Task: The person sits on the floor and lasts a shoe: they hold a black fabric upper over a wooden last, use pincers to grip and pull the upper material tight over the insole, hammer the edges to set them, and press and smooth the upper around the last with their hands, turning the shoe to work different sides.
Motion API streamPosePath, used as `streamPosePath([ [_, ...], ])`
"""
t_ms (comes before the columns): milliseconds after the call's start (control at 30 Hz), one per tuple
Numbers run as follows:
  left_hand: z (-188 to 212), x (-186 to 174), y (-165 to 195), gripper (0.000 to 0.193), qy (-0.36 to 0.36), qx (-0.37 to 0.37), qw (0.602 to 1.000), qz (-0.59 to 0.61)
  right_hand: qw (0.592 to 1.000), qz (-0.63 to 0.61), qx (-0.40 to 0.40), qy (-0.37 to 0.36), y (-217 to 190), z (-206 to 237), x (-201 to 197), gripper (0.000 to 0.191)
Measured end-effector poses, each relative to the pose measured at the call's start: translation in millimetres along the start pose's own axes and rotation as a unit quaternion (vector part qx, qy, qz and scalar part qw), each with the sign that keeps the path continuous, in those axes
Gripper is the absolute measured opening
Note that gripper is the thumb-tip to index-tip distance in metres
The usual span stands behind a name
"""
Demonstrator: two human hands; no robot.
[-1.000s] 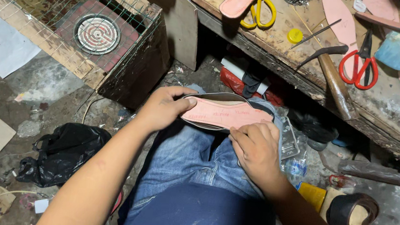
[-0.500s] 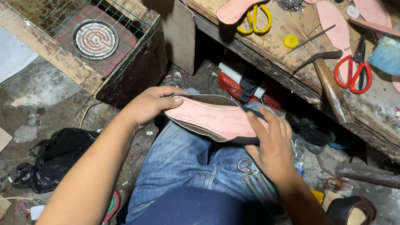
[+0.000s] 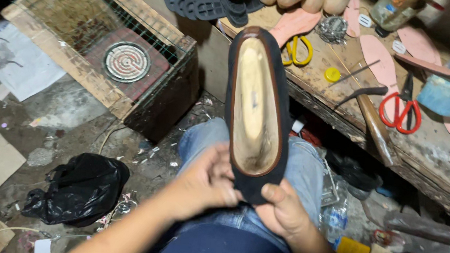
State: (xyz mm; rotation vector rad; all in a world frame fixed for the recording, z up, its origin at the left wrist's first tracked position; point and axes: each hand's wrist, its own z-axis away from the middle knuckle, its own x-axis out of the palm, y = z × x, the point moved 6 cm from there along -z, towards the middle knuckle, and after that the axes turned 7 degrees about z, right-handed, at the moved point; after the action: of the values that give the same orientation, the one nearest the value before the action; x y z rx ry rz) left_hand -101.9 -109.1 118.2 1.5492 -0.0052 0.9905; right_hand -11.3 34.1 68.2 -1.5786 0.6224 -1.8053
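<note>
Both hands' fingers (image 3: 230, 189) pinch the black shoe's (image 3: 258, 105) heel end.

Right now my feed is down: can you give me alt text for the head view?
Both hands, left hand and right hand, hold the heel end of a dark flat shoe over the lap, its tan inside facing the camera. Behind it, a cluttered workbench carries pink insoles, red scissors and yellow scissors.

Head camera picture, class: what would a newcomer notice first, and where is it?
A dark flat shoe with a tan lining stands at the centre, gripped at its near end by the left hand and right hand. Red scissors and yellow scissors lie on the workbench behind.
</note>
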Motion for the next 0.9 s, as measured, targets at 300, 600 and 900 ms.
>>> streamPosePath([
  [300, 35, -11, -28, 0.034, 0.143, -0.006, 0.978, 0.152, 0.99, 0.111, 0.064, -0.064, 32, -30, 15, 0.085],
  [600, 51, -92, -4, 0.032, 0.227, 0.041, 0.949, 0.215, 0.857, 0.513, 0.056, 0.007, 8, -37, -39, 0.064],
  [900, 129, -221, 46, 0.027, 0.409, 0.299, 0.851, 0.136, 0.729, 0.642, -0.062, 0.228, -35, 27, -116, 0.035],
])
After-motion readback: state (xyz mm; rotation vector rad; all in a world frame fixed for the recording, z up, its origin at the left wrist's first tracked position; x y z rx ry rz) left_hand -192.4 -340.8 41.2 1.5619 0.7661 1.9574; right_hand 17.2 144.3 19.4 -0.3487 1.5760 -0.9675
